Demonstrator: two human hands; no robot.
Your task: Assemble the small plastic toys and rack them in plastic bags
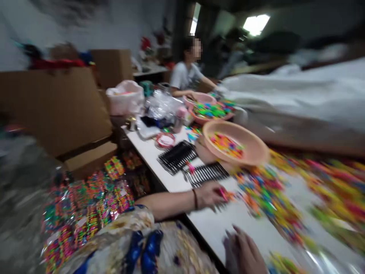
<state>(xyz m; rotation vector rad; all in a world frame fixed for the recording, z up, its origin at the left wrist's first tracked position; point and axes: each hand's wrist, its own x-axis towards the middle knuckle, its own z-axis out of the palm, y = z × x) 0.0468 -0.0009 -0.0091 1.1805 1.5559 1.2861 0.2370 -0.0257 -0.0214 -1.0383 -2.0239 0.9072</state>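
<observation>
My left hand (210, 195), with a dark band at the wrist, reaches over the white table with its fingers closed on a small bright pink piece (222, 193). Blur hides the exact kind of that piece. Just beyond it lie two sets of black comb-like strips (205, 174), with another pink piece (190, 167) between them. Low in the picture, my right hand (243, 249) is smeared by motion; its fingers look stretched out above the tabletop, with nothing visible in them. Loose multicoloured small pieces (265, 194) are spread to the right of both hands.
A peach basin (253, 146) holds colourful pieces; pink basins (201, 98) stand farther back beside a seated person (185, 76). A red-rimmed round container (165, 140) and clear plastic bags (164, 104) occupy the table's far-left end. Packed colourful bundles (97, 194) and cardboard boxes (54, 106) are at left.
</observation>
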